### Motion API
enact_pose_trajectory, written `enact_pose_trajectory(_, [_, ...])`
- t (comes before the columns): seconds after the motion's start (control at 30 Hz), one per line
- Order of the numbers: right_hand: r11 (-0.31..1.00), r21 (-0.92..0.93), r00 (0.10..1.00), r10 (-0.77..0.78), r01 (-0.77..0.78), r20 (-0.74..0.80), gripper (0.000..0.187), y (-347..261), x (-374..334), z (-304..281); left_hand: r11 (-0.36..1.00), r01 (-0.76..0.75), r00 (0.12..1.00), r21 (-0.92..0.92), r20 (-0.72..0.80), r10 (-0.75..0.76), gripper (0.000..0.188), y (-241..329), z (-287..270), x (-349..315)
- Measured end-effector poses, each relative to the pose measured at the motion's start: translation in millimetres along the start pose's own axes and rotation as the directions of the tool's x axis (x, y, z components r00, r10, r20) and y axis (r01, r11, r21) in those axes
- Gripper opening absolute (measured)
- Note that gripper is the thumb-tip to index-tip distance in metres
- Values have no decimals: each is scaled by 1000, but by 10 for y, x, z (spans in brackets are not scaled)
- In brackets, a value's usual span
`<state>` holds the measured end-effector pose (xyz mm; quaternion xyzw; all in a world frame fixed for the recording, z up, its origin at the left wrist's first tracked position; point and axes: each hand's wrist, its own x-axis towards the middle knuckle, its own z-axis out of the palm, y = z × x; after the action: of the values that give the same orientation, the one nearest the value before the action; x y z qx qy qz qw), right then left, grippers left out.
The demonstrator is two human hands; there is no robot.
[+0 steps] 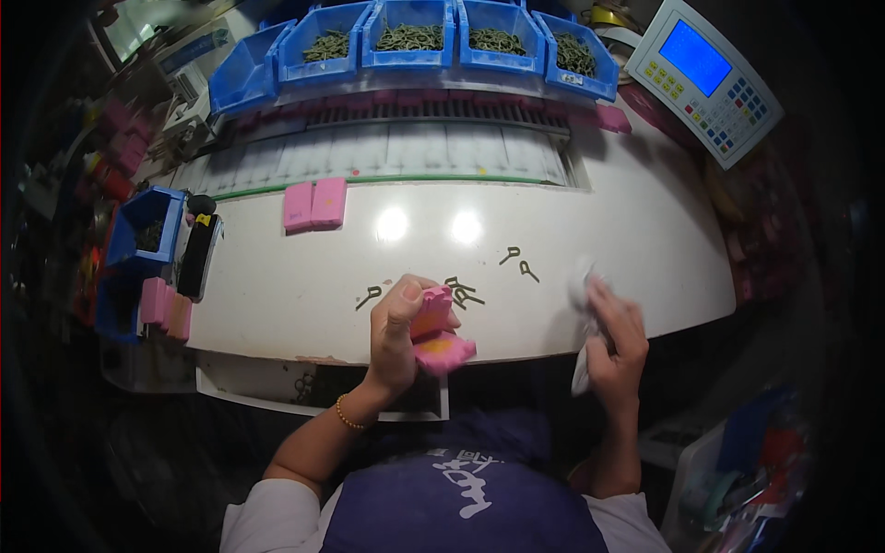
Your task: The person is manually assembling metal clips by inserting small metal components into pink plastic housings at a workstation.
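Note:
My left hand (393, 334) is closed around a pink rubber mold (442, 352). The mold is spread into two halves, with yellow-orange patches on its inner faces. My right hand (619, 348), smeared by motion, grips a soft whitish thing (580, 370), possibly a cloth, to the right of the mold. Small dark green loop-and-stem pieces (528, 270) lie on the white table (295, 286). Several are just beyond the left hand, and two sit farther off toward the middle right.
Two pink blocks (314, 205) stand near the green-edged white panel (369, 152). Blue bins (406, 57) line the back, most holding green pieces. A keypad device with a blue screen (705, 83) is at the far right. An open drawer (318, 387) juts below the table edge.

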<state>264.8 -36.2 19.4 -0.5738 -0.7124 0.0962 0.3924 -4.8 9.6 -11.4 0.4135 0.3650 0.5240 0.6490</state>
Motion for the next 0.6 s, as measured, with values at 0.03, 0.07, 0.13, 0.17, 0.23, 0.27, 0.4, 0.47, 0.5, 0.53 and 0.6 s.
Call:
enact_pose_trajectory(0.03, [964,-265,1000,0,-1,-5,53,48,16,-1,997,51,998,-64,37,-49,50,9,11,-7])
enact_pose_trajectory(0.07, [965,-264,1000,-4,1,-10,53,20,23,28,996,77,996,-44,42,-76,56,41,59,-27])
enact_pose_trajectory(0.13, [999,34,989,-27,22,146,50,-163,23,190,991,116,992,-72,61,-111,61,6,110,-40])
enact_pose_trajectory(0.17, [976,213,978,0,-45,207,50,-278,44,272,982,159,985,-103,81,-151,66,-6,129,-60])
enact_pose_trajectory(0.23, [920,372,965,25,-125,262,51,-461,81,412,993,113,987,-13,118,-111,65,-77,111,-105])
enact_pose_trajectory(0.27, [875,465,953,-14,-135,303,48,-497,96,486,995,59,987,76,145,-70,64,-123,84,-123])
enact_pose_trajectory(0.4, [691,659,921,22,-295,389,37,-488,66,593,994,11,977,104,211,-33,52,-52,68,-206])
enact_pose_trajectory(0.47, [709,649,936,43,-275,350,35,-500,87,580,998,-49,974,41,223,39,45,53,108,-256])
enact_pose_trajectory(0.5, [730,633,948,66,-258,310,33,-508,93,570,986,-63,978,152,208,31,36,119,124,-280])
enact_pose_trajectory(0.53, [729,633,948,70,-262,311,33,-502,91,563,962,-74,981,262,193,23,31,148,123,-292])
enact_pose_trajectory(0.6, [753,612,947,43,-240,318,34,-477,92,541,967,-90,976,238,216,37,29,93,57,-282])
